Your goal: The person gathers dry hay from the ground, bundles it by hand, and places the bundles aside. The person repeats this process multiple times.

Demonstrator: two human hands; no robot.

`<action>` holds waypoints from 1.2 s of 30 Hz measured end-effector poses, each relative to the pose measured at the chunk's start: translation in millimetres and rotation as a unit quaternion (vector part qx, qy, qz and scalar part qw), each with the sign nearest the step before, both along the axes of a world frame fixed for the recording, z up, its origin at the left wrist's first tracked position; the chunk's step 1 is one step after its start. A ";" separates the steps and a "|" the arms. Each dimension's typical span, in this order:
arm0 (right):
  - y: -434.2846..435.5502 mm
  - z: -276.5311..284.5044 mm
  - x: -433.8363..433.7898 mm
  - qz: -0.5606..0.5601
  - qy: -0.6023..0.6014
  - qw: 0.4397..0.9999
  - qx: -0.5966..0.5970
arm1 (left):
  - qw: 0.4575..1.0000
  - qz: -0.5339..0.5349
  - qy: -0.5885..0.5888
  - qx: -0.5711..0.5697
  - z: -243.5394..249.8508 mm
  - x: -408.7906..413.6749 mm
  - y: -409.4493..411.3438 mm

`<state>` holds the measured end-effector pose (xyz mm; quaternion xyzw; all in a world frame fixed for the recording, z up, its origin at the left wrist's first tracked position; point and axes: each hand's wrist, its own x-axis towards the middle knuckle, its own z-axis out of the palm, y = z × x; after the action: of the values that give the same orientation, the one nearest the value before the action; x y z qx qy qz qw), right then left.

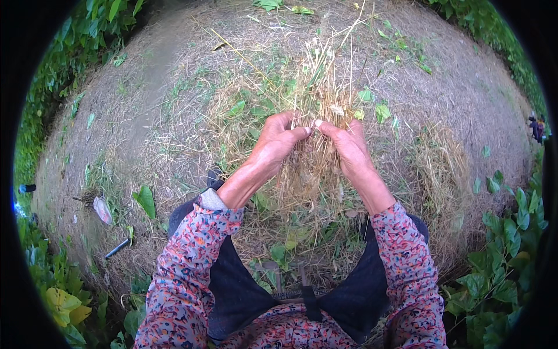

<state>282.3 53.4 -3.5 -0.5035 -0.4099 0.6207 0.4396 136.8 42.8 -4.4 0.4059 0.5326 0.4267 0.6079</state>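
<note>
A loose bundle of dry straw stalks [324, 87] stands between my hands, with some green blades and a pale seed head among the golden stems. My left hand [279, 141] grips its left side, thumb laid across the stalks. On the right side my right hand [346, 141] holds it too, the two thumb tips almost meeting in the middle. Stems fan out above the hands, and tangled dry ends hang below them. The fingers behind the bundle are mostly hidden.
Cut dry grass covers the ground, with a straw heap [440, 165] to the right. At left lie a crumpled plastic wrapper [103, 210], a large green leaf [145, 201] and a thin grey rod [117, 248]. Leafy plants [497, 279] border both sides. My knees are spread in dark trousers [237, 279].
</note>
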 end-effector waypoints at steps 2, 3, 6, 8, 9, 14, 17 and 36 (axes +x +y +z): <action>-0.9 -5.2 -0.1 -0.050 0.068 0.996 -0.024 | 0.998 0.031 -0.044 -0.017 -3.6 -4.0 1.5; -0.8 -7.1 0.8 -0.055 0.091 0.994 -0.029 | 0.996 0.047 -0.065 -0.025 -4.8 -6.6 1.7; 8.8 -4.5 17.0 0.039 0.090 0.995 0.014 | 0.989 0.081 -0.116 -0.030 -4.3 -17.6 6.5; 11.4 2.4 28.6 0.036 0.124 0.992 0.009 | 0.989 0.093 -0.113 -0.033 -0.5 -23.8 6.8; 12.7 4.0 33.5 0.035 0.142 0.989 0.006 | 0.987 0.098 -0.125 -0.028 -2.6 -28.2 6.6; 24.0 4.9 64.4 -0.085 0.198 0.976 0.025 | 0.981 0.148 -0.124 -0.009 -7.1 -44.8 9.4; 20.4 8.1 68.4 -0.114 0.175 0.977 0.029 | 0.979 0.143 -0.144 -0.013 -10.8 -48.1 8.4; -19.0 -17.6 0.6 0.031 0.103 0.993 -0.049 | 0.979 -0.007 -0.203 -0.032 -6.4 -2.3 -4.6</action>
<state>282.9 34.3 -21.1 -0.4450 -0.3465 0.7022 0.4346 134.5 38.2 -10.8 0.2952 0.4080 0.4788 0.7192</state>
